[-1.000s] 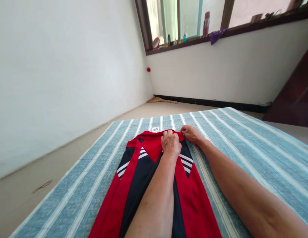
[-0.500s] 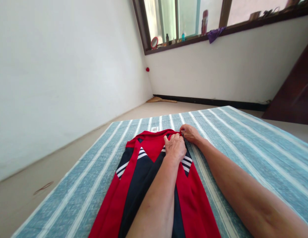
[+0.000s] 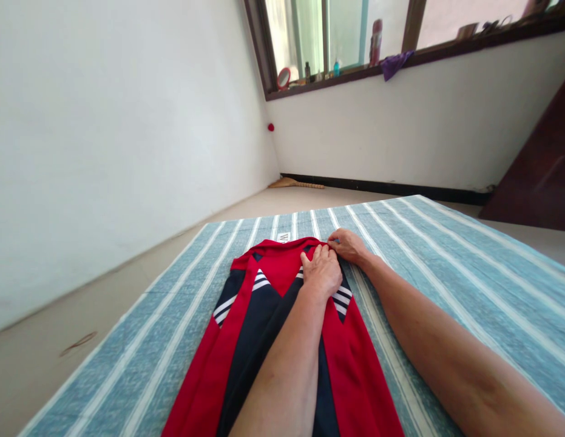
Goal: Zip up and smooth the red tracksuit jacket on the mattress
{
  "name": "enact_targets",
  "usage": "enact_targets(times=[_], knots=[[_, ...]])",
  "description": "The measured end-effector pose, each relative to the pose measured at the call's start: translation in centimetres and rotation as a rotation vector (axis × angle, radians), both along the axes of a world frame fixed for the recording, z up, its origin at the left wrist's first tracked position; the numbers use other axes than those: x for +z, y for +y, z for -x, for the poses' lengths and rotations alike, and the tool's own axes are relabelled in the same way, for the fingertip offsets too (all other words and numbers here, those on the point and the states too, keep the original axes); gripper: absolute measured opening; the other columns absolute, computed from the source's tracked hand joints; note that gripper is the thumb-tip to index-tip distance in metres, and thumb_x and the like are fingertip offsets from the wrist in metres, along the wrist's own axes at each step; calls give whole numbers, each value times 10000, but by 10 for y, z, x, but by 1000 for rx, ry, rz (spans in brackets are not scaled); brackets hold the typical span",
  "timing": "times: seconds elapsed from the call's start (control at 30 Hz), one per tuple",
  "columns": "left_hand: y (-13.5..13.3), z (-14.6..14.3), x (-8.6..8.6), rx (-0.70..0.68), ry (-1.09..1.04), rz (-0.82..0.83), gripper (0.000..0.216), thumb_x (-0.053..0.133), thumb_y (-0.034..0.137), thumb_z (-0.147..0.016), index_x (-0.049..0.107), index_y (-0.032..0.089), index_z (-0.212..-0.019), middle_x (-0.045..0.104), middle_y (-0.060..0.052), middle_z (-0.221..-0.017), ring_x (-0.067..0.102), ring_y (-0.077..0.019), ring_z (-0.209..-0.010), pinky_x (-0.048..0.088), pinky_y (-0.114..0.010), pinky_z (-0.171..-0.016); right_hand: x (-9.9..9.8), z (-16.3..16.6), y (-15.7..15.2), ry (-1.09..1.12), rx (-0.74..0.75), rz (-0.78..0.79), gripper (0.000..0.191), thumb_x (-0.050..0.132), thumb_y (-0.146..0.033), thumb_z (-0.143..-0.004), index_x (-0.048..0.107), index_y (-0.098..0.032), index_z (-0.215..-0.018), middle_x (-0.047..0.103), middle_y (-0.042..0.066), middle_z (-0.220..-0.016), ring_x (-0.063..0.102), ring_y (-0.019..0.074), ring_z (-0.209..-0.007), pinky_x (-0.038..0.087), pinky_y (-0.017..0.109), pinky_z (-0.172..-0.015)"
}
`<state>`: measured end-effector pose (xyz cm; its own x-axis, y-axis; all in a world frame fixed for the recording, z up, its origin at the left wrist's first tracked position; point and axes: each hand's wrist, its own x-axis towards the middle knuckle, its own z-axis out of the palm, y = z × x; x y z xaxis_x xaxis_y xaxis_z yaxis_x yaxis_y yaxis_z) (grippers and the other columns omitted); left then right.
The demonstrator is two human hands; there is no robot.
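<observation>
A red and navy sports jacket (image 3: 282, 267) with white stripes lies flat, its long red and navy panels running toward me and its upper edge at the far end. My left hand (image 3: 322, 270) rests on its upper right part, fingers stretched out over the fabric, thumb apart. Just beyond and to the right, my right hand (image 3: 348, 244) has its thumb and fingertips pinched at the jacket's upper right corner. My left forearm covers part of the jacket's middle.
Beneath the jacket is a blue-and-white striped sheet (image 3: 446, 273). A white wall (image 3: 104, 121) rises on the left. The window sill (image 3: 355, 73) holds a bottle (image 3: 375, 42), a round mirror (image 3: 283, 78) and a purple cloth (image 3: 394, 64). A broom (image 3: 295, 182) lies on the floor.
My right fingertips have shifted very slightly left along the jacket's corner. My left hand and the jacket look almost the same.
</observation>
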<state>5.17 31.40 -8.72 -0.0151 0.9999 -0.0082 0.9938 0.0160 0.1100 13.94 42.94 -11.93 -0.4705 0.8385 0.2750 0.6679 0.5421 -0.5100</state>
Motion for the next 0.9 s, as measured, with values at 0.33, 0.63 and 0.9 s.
enact_targets(times=[0.33,0.63,0.9], knots=[[0,0,-2,9,15,-11,507,364,172,-877,451,153,-1376,352,-124,-1522,241,-273,-1425,192,-619,-1119,-1,8,-1,9,-126,34,200,559,-244,-789,750,-192,-823,716,76,-960,638,211,-863,439,262,-710],[3,2,-3,21,-8,11,510,398,192,-865,458,166,-1370,357,-113,-1523,236,-273,-1428,197,-624,-1114,3,9,-5,7,-169,59,232,579,-339,-807,756,-191,-839,729,74,-891,646,209,-851,443,255,-697],[4,3,-5,28,-71,11,507,435,207,-861,454,210,-1367,357,-95,-1522,210,-284,-1434,162,-587,-1140,12,12,-12,-15,-237,125,178,614,-270,-768,756,-192,-844,731,69,-905,653,197,-850,436,233,-685]])
